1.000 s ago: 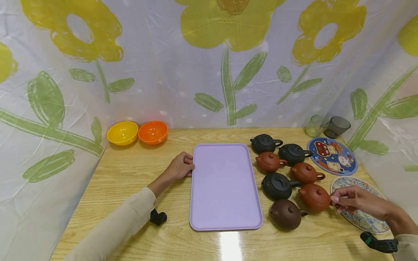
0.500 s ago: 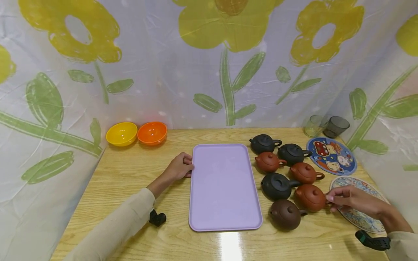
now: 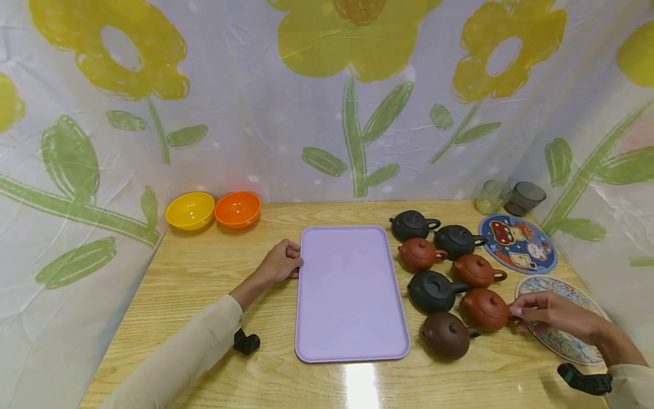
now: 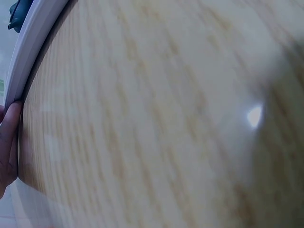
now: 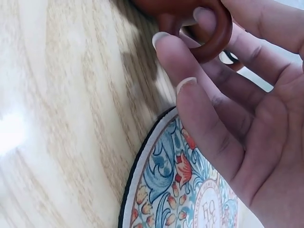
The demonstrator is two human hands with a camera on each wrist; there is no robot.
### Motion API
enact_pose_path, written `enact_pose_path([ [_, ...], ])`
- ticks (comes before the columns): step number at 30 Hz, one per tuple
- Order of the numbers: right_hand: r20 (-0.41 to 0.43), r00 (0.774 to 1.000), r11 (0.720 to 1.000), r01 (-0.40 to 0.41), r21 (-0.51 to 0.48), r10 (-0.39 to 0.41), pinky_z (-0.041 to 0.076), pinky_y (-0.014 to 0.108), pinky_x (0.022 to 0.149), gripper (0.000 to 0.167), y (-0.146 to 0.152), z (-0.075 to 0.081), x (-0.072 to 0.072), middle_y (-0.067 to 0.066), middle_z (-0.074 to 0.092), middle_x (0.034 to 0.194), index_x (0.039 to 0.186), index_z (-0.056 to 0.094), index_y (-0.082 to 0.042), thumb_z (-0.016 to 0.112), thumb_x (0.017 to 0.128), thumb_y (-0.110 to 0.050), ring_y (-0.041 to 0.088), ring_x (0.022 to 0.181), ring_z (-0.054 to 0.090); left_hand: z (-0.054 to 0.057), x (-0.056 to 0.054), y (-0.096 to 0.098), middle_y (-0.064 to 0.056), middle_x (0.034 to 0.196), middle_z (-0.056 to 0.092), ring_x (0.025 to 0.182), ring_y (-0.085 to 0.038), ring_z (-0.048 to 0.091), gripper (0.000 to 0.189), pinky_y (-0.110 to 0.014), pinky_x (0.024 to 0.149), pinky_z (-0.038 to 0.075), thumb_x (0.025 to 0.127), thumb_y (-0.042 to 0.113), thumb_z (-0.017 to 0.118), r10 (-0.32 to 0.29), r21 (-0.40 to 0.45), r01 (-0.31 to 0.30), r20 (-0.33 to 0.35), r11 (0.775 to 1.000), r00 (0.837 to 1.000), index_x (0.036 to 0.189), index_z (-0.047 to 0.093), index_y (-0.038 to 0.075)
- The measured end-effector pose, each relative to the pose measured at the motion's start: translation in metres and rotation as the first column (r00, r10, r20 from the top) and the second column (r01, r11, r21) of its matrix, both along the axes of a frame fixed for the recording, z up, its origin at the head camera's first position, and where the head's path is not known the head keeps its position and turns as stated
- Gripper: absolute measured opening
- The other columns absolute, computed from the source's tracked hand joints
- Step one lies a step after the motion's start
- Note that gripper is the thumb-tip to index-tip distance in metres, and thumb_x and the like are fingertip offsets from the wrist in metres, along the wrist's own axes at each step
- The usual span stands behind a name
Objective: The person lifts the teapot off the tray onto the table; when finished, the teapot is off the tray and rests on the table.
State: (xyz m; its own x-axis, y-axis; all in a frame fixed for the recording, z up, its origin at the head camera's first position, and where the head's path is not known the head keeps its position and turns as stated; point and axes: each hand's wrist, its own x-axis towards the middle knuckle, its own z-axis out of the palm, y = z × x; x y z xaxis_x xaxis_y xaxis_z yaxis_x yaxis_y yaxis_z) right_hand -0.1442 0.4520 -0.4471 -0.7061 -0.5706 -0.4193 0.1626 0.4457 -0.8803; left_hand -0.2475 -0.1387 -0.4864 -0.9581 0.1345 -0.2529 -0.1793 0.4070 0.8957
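My left hand (image 3: 280,261) pinches the left rim of a lilac tray (image 3: 352,295) lying flat on the table. In the left wrist view, the fingers (image 4: 12,126) meet the tray's edge (image 4: 33,38). My right hand (image 3: 559,312) holds the loop handle of a reddish-brown clay teapot (image 3: 486,309). The right wrist view has fingertips at and through that handle (image 5: 221,35). The teapot stands close behind a dark brown teapot (image 3: 445,336). Beyond it are more teapots, two reddish (image 3: 420,254) and several black (image 3: 434,292), all to the right of the tray.
A floral round mat (image 3: 567,346) lies under the right hand, with a blue cartoon mat (image 3: 531,255) behind. Two glasses (image 3: 526,197) stand at the back right. Yellow (image 3: 190,211) and orange (image 3: 238,210) bowls sit back left. A flowered curtain (image 3: 245,113) encloses the table.
Over the last second the right hand and its reddish-brown teapot have shifted slightly left, nearer the black teapot, then stayed put. The left hand and tray are nearly unchanged.
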Motion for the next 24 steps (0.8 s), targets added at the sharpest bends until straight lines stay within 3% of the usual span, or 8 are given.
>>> enact_pose_path([
  [6,-0.046,0.995,0.992,0.087,0.094,-0.083,0.06,0.036,0.074,0.03,-0.001,0.0,0.001,0.007,0.07,0.106,0.124,0.059,0.002,0.041,0.108,-0.017,0.019,0.094,0.067,0.001,-0.001,-0.002,-0.02,0.115,0.055,0.084,-0.02,0.062,0.035,-0.029,0.068,0.063,0.094,0.002,0.061,0.01,-0.01,-0.01,0.029,1.0,1.0,0.127,0.051,-0.003],
  [9,-0.138,0.979,0.972,0.17,0.161,-0.148,0.059,0.034,0.071,0.031,-0.003,0.003,0.001,0.002,0.071,0.101,0.124,0.058,0.001,0.043,0.108,-0.02,0.017,0.09,0.066,0.0,0.0,-0.004,-0.02,0.116,0.056,0.085,-0.02,0.063,0.035,-0.029,0.068,0.063,0.096,0.003,0.061,0.004,-0.005,-0.003,0.03,1.0,1.0,0.128,0.05,-0.004],
  [11,-0.223,0.957,0.958,0.227,0.176,-0.186,0.06,0.035,0.069,0.031,-0.005,0.007,0.002,0.001,0.072,0.1,0.124,0.057,0.003,0.045,0.107,-0.02,0.017,0.087,0.067,0.001,0.001,-0.006,-0.019,0.115,0.057,0.083,-0.019,0.064,0.035,-0.029,0.067,0.063,0.096,0.005,0.061,0.003,-0.004,-0.003,0.023,1.0,1.0,0.129,0.051,-0.003],
  [14,-0.374,0.9,0.937,0.304,0.174,-0.223,0.061,0.037,0.065,0.031,-0.012,0.015,0.003,-0.001,0.073,0.097,0.122,0.057,0.007,0.049,0.106,-0.018,0.018,0.082,0.068,0.005,0.004,-0.011,-0.018,0.115,0.059,0.079,-0.019,0.064,0.036,-0.029,0.065,0.063,0.096,0.009,0.062,0.005,-0.009,-0.005,-0.003,1.0,1.0,0.13,0.052,0.0],
  [18,-0.595,0.786,0.897,0.374,0.238,-0.17,0.058,0.031,0.061,0.028,-0.027,0.031,0.004,-0.017,0.069,0.098,0.122,0.063,0.002,0.054,0.104,-0.019,0.005,0.08,0.067,0.016,0.011,-0.017,-0.017,0.117,0.062,0.08,-0.024,0.067,0.04,-0.032,0.064,0.062,0.096,0.016,0.064,-0.025,-0.067,0.019,-0.092,0.998,0.995,0.131,0.054,0.002],
  [21,-0.699,0.706,0.863,0.419,0.282,-0.114,0.054,0.025,0.062,0.028,-0.043,0.043,0.006,-0.03,0.058,0.109,0.125,0.066,-0.008,0.058,0.102,-0.022,-0.008,0.086,0.061,0.027,0.019,-0.023,-0.015,0.119,0.064,0.088,-0.027,0.069,0.043,-0.033,0.069,0.061,0.096,0.024,0.066,-0.069,-0.145,0.043,-0.18,0.988,0.981,0.133,0.055,0.004],
  [24,-0.762,0.643,0.858,0.433,0.275,-0.08,0.055,0.02,0.068,0.034,-0.064,0.055,0.007,-0.018,0.06,0.121,0.131,0.064,-0.015,0.065,0.098,-0.023,-0.012,0.093,0.058,0.038,0.029,-0.027,-0.012,0.122,0.064,0.098,-0.026,0.068,0.047,-0.036,0.077,0.061,0.096,0.031,0.067,-0.109,-0.212,0.054,-0.257,0.976,0.96,0.135,0.055,0.007],
])
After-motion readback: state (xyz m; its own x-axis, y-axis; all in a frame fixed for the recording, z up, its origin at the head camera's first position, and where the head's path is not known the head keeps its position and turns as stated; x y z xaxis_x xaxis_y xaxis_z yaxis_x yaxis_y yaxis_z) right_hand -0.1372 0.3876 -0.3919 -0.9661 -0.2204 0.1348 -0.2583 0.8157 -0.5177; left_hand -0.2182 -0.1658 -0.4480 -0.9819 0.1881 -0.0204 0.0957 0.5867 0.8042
